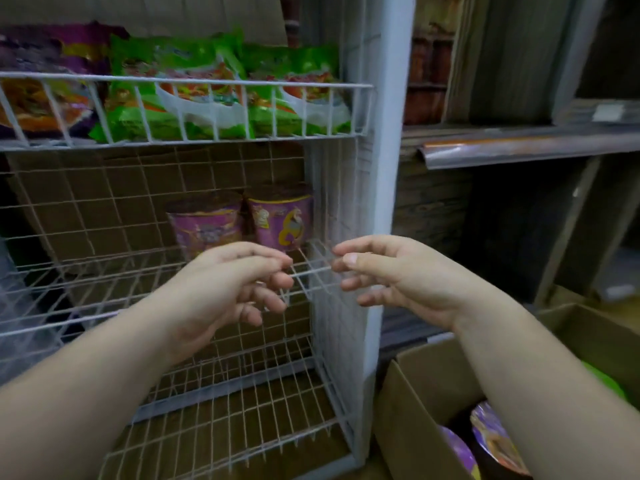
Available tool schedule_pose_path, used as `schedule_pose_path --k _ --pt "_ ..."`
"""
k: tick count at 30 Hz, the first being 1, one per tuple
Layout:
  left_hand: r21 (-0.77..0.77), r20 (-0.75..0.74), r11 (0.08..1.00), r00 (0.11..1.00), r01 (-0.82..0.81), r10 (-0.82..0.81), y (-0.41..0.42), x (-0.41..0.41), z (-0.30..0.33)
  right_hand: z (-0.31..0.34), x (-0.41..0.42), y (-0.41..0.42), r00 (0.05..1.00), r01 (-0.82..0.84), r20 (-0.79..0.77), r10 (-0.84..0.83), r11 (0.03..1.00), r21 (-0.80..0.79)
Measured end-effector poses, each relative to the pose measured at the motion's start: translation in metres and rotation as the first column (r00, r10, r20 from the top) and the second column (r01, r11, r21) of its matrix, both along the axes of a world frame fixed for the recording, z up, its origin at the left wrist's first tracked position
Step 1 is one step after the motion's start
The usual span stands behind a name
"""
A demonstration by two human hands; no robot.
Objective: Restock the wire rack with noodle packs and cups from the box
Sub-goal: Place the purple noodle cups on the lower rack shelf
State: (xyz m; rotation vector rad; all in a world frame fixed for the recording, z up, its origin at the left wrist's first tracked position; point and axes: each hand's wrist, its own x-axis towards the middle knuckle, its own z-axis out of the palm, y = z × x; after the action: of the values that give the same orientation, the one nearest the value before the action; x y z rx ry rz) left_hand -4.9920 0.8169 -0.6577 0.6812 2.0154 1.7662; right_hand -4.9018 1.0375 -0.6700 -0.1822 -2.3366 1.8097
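Wire rack point(194, 86), white, three tiers seen. Top tier stocked: green noodle packs point(221, 98) toward 12 o'clock, purple packs point(45, 81) at 10 o'clock behind the front rail.

Middle tier: two purple noodle cups point(242, 220) stood upright side by side at the back right corner, the right one just beside the side mesh. The rest of that tier, out toward 9 o'clock, is seen as bare wire. No stock is visible on the bottom tier.

Both hands are held in front of the middle tier, nothing gripped. Left hand point(228, 282) — fingers loosely curled, empty. Right hand point(391, 271) — fingers relaxed and parted, empty, fingertips near the tier's front rail; contact with the wire cannot be told through blur.

Cardboard box point(415, 393) at 5 o'clock, flaps open, purple cup lids point(491, 434) visible inside under the right forearm; a second box point(588, 327) lies at 3 o'clock.

Judged step: reach back to the box for more cups. To be done well, cups should be taken by the body, not the foil lid, set upright with bases flat across the wires, and the row filled leftward from the pair already placed, labels faced front.
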Motion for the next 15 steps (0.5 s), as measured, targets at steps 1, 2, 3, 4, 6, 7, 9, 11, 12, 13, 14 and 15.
schedule_pose_path --k 1,2,3,4,6,7,9,11,12,13,14,15 --pt "-0.021 0.021 0.999 1.000 0.024 -0.024 0.010 0.009 -0.006 -0.005 0.011 0.007 1.000 -0.003 0.018 0.003 1.000 0.007" --pt "-0.034 0.043 0.998 0.998 0.046 -0.044 0.019 0.017 -0.013 -0.010 0.022 0.017 0.999 -0.011 0.044 0.011 1.000 0.010" --pt "-0.043 0.068 0.997 0.996 0.065 -0.062 0.028 0.024 -0.020 -0.014 0.032 0.026 0.997 -0.019 0.078 0.019 1.000 -0.001" --pt "-0.051 0.092 0.995 0.993 0.082 -0.077 0.037 0.032 -0.027 -0.021 0.043 0.037 0.992 -0.020 0.123 0.022 1.000 -0.014" --pt "-0.077 0.124 0.991 0.987 0.108 -0.098 0.055 0.046 -0.044 -0.035 0.061 0.061 0.974 0.006 0.226 0.001 0.999 -0.032" --pt "-0.091 0.140 0.988 0.984 0.124 -0.110 0.063 0.054 -0.053 -0.046 0.069 0.073 0.960 0.034 0.279 -0.023 0.999 -0.033" --pt "-0.100 0.170 0.980 0.973 0.173 -0.154 0.078 0.071 -0.069 -0.069 0.081 0.097 0.921 0.099 0.381 -0.085 0.995 -0.018" --pt "-0.102 0.187 0.973 0.965 0.207 -0.185 0.087 0.083 -0.082 -0.093 0.086 0.112 0.859 0.135 0.493 -0.138 0.990 0.041" --pt "-0.107 0.191 0.971 0.963 0.213 -0.190 0.091 0.088 -0.088 -0.105 0.088 0.117 0.816 0.140 0.554 -0.166 0.986 0.090" --pt "-0.110 0.197 0.971 0.962 0.214 -0.189 0.094 0.091 -0.093 -0.117 0.088 0.121 0.770 0.139 0.610 -0.190 0.982 0.130" --pt "-0.112 0.208 0.970 0.960 0.216 -0.190 0.096 0.093 -0.098 -0.129 0.089 0.123 0.723 0.146 0.659 -0.206 0.978 0.146" --pt "-0.113 0.219 0.968 0.956 0.222 -0.194 0.098 0.094 -0.101 -0.141 0.088 0.125 0.683 0.153 0.697 -0.218 0.976 0.156"
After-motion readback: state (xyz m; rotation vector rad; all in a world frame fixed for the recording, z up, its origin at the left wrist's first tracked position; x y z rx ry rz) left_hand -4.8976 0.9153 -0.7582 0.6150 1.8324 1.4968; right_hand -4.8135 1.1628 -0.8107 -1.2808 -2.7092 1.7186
